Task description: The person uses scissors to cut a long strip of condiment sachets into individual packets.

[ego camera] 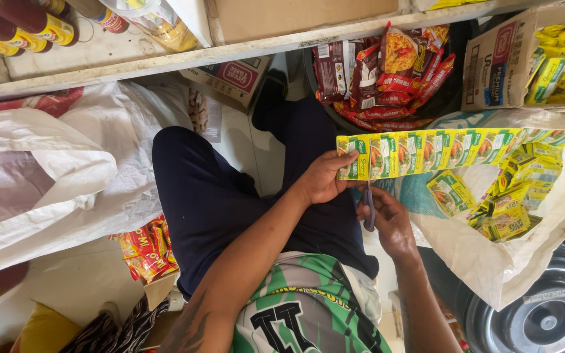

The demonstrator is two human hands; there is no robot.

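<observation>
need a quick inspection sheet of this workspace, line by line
surface: pale floor, no table; person seated, dark trousers
job's things: yellow-green sachet strip held level; scissors upright under its left end
clutter: white sack of loose sachets; big white bags; red packets on floor
hands: left hand grips strip end; right hand holds scissors
cables: nothing seen
surroundings: shelf with bottles; tub of red packs; cardboard box of yellow packs; metal lid
</observation>
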